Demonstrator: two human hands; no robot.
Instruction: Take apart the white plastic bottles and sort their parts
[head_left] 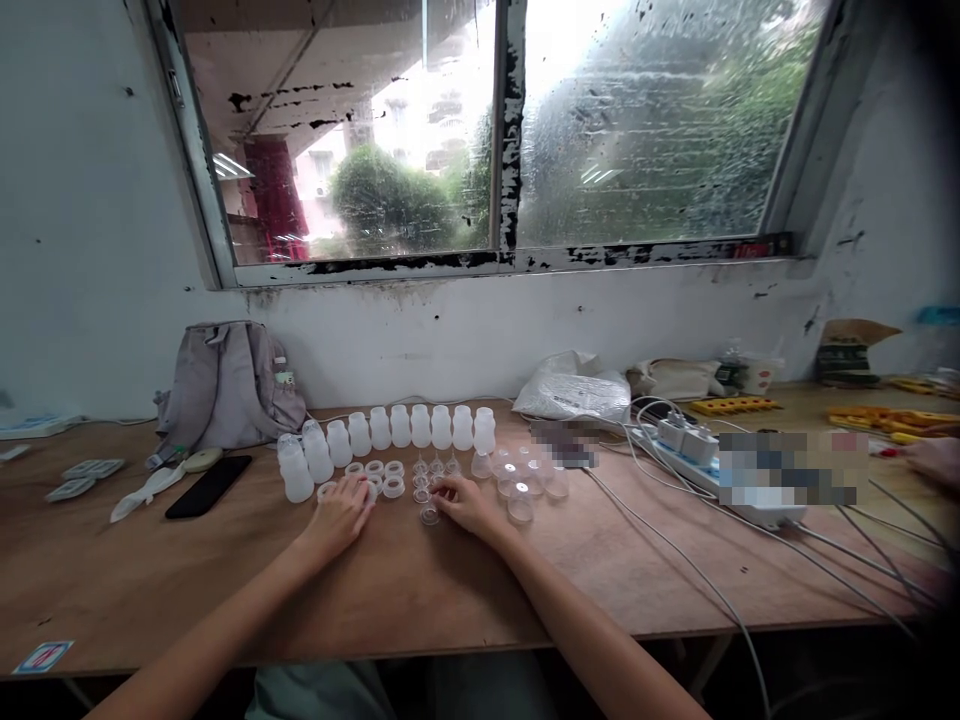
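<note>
My left hand (341, 515) lies over the white screw rings (392, 487), its fingers stretched forward and partly covering some of them. Beside them, my right hand (469, 507) has its fingertips closed at a clear bottle teat (430, 514) in a small group of teats. The fingers partly hide what they pinch. Behind both hands, several translucent white baby bottles (401, 427) stand in a curved row. To the right of my right hand sit several clear dome caps (520, 503).
At left lie a black phone (208, 487) and a white strap-like item (148, 492), with a grey backpack (229, 385) behind. A silvery plastic bag (574, 388) sits by the wall. A power strip (720, 475) with trailing cables occupies the right. Another person's hand (934, 460) shows at far right.
</note>
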